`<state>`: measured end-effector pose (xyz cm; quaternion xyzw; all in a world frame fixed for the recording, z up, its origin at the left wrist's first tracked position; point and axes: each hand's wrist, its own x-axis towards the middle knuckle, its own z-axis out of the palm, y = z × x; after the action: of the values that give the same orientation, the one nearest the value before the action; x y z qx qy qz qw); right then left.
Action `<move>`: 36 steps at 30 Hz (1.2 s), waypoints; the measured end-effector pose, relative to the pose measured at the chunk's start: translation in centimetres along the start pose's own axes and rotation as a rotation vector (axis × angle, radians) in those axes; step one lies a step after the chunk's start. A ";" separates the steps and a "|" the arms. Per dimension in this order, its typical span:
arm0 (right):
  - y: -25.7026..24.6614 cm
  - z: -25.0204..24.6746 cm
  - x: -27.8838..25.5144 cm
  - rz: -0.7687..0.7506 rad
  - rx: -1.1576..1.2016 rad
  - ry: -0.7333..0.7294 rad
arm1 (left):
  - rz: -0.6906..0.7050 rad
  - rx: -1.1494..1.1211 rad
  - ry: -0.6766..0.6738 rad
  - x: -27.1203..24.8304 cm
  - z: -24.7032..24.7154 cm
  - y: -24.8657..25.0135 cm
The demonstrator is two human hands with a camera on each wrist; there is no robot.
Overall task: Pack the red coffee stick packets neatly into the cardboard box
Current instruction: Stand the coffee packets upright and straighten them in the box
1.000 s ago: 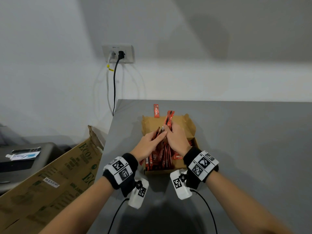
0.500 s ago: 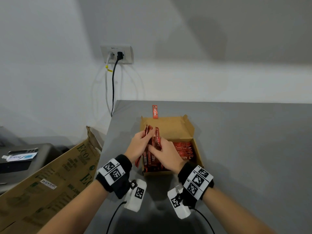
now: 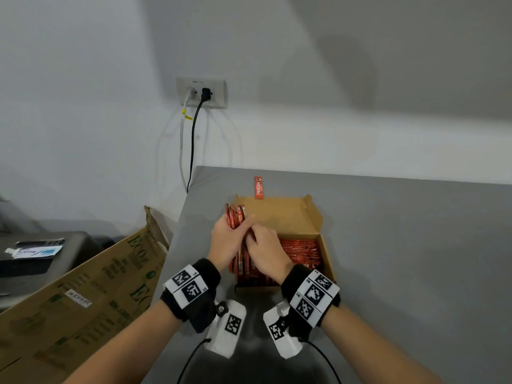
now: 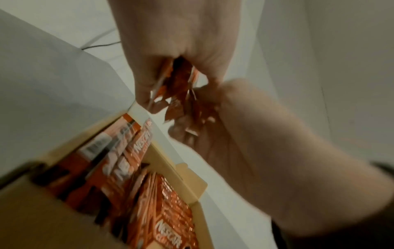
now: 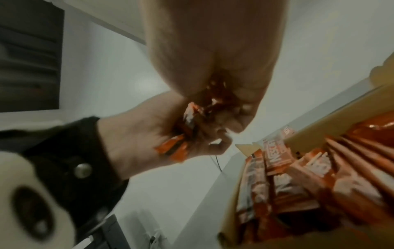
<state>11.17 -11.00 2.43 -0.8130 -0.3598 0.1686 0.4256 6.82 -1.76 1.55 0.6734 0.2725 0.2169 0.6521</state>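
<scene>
An open cardboard box [image 3: 288, 217] lies on the grey table, its lid folded back. A row of red coffee stick packets [image 3: 302, 252] lies in its right half, and more lie along the near left. Both hands hold a bundle of red packets [image 3: 235, 217] upright over the box's left side. My left hand [image 3: 241, 225] grips the bundle from the left, and my right hand [image 3: 253, 239] pinches it from the right. The left wrist view shows fingers [image 4: 149, 80] curled round the bundle [image 4: 179, 84]. In the right wrist view the bundle [image 5: 192, 121] sits between both hands. One loose packet [image 3: 258, 187] lies behind the box.
A large brown carton [image 3: 83, 295] leans against the table's left edge. Behind it stands a dark unit [image 3: 41, 261] with a small pouch on top. A wall socket [image 3: 202, 91] with two cables hangs over the table's back left corner. Grey tabletop [image 3: 415, 259] stretches right of the box.
Both hands have carried the bundle from the middle of the box to its left side, uncovering the row of packets in the right half.
</scene>
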 end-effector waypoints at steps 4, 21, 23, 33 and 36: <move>-1.1 -3.3 0.8 0.029 -0.159 -0.284 | -0.017 0.039 0.153 1.8 -2.9 0.1; 3.6 -4.4 19.2 0.249 -0.773 -0.522 | -0.101 -0.051 0.166 3.6 -5.5 -1.3; 4.0 -3.4 20.1 0.253 -0.785 -0.562 | -0.107 -0.058 0.144 4.4 -5.3 -1.2; 4.6 -2.6 21.6 0.274 -0.880 -0.378 | -0.046 0.204 0.089 6.3 -4.4 -0.6; 4.0 -3.3 21.3 0.232 -0.807 -0.238 | -0.044 0.196 0.078 6.2 -4.4 -0.2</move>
<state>29.42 1.11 1.78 -0.9241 -0.3499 0.1535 0.0075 8.68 5.59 1.23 0.7187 0.3322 0.2012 0.5767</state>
